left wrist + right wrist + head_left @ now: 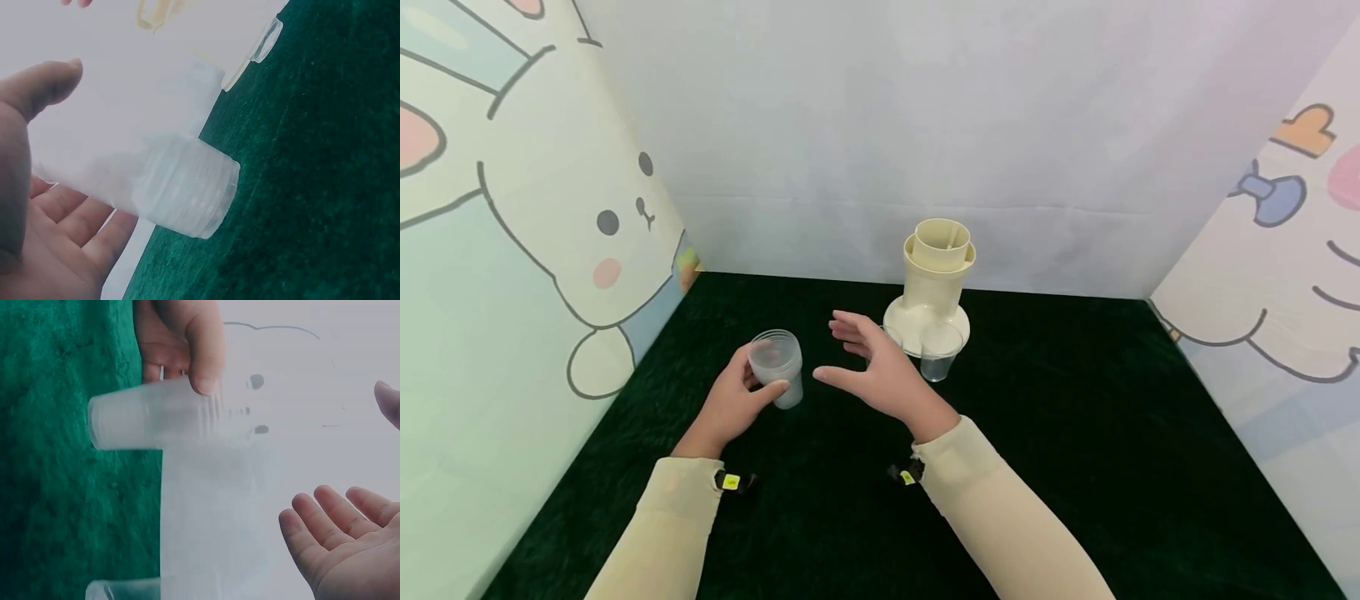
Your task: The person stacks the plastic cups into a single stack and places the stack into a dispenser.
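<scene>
A stack of clear plastic cups (787, 371) stands upright in my left hand (732, 404), rims nested one above another. In the right wrist view, the left thumb (205, 369) lies against the cup stack (147, 415) near its rims. My right hand (887, 375) is held apart to the right of the stack, fingers extended and thumb spread, with nothing in it. Beyond the right hand, a single clear cup (938, 363) stands by the base of a cream plastic holder (932, 287). Another clear cup (891, 333) is mostly hidden behind that hand.
A dark green cloth (1075, 433) covers the table. The cream holder has a round base and a tube-like top, standing near the back edge. A white curtain (850, 125) rises behind, with cartoon-printed panels on the left (550, 208) and right (1262, 317).
</scene>
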